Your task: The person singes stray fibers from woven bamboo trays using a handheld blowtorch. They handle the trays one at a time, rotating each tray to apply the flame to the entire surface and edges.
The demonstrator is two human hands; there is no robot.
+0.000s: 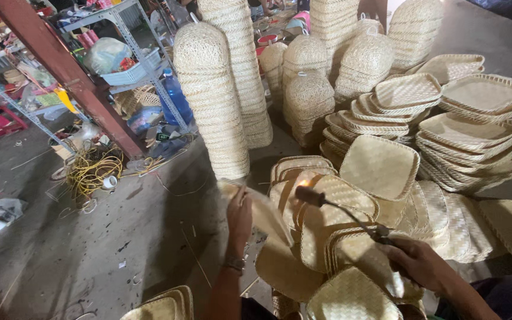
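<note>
On the concrete floor [120, 237] in front of us, we see our left hand [239, 216] raised and wrapped around the edge of a woven tray [262, 212], holding it tilted on its side just above the piles. Our right hand [417, 261] is clenched on the handle of a gas torch [342, 212], whose long thin neck reaches up and to the left; its dark nozzle sits just beside the held tray, with a small orange flame [307, 182] at the tip (bright, so we cannot tell whether it touches the weave). A wristwatch [234, 262] shows on the left wrist.

Under and around both hands lie loose heaps of flat woven trays [380, 166], some overlapping one another. Farther right, more trays are nested in neat stacks [475, 139]. Behind them stand tall columns of stacked woven baskets [211, 101] and several domed woven covers [308, 98]. To the left, well apart from the hands, a rust-red beam [60, 68] slants down to the floor, a metal shelf rack [137, 50] holds mixed clutter, a blue water bottle [176, 95] stands by it, and a tangle of yellow cord [93, 169] lies near the beam's foot.
</note>
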